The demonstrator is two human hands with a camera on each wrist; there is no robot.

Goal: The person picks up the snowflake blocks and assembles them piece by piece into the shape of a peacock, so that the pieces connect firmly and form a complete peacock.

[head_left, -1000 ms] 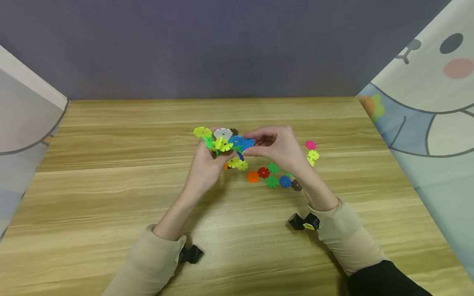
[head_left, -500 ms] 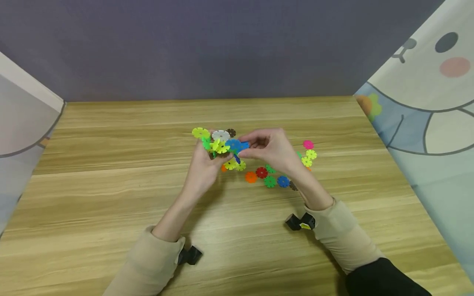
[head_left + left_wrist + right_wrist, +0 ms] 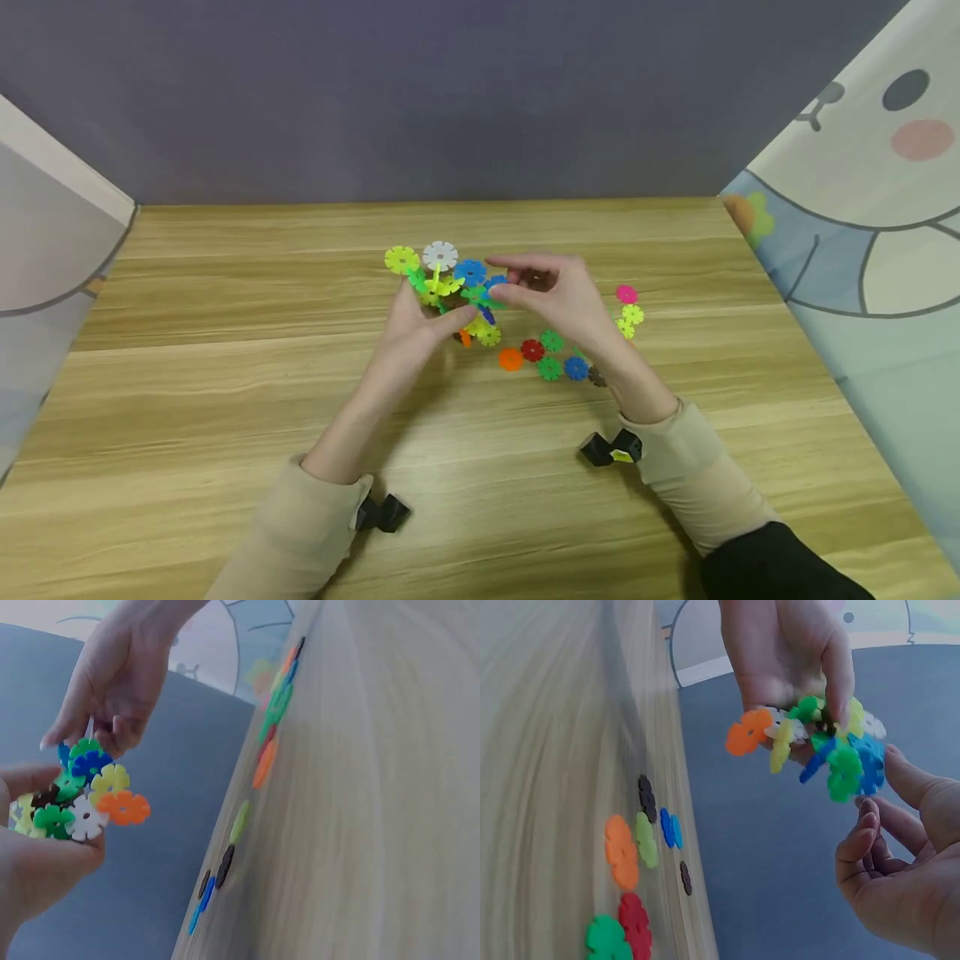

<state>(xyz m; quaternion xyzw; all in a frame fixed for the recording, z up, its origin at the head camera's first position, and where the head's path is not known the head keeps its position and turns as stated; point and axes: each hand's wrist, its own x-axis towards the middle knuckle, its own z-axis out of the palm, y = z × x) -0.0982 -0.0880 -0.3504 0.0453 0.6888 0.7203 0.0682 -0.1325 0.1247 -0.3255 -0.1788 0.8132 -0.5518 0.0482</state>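
Note:
A cluster of interlocked notched plastic discs (image 3: 440, 257) hangs above the table in white, yellow, green, blue and other colours. My left hand (image 3: 416, 333) grips it from the left, thumb along its near side; the fingers behind are mostly hidden in the head view. At its right end, my right hand (image 3: 566, 296) has its thumb on a blue disc (image 3: 870, 761), with fingertips by the disc's lower edge in the right wrist view. In the head view the right index finger is stretched out, apart from that disc. The left wrist view shows an orange disc (image 3: 124, 808) at the cluster's edge.
Loose discs lie on the wooden table (image 3: 225, 333) beneath and right of the hands, among them an orange disc (image 3: 511, 359), a red disc (image 3: 532, 350) and a pink disc (image 3: 627, 294). A grey partition (image 3: 427, 100) stands at the back.
The cluster has tilted in my left hand, its white and blue discs turned up and more face-on. My right index finger has straightened away from the blue disc; the thumb stays there.

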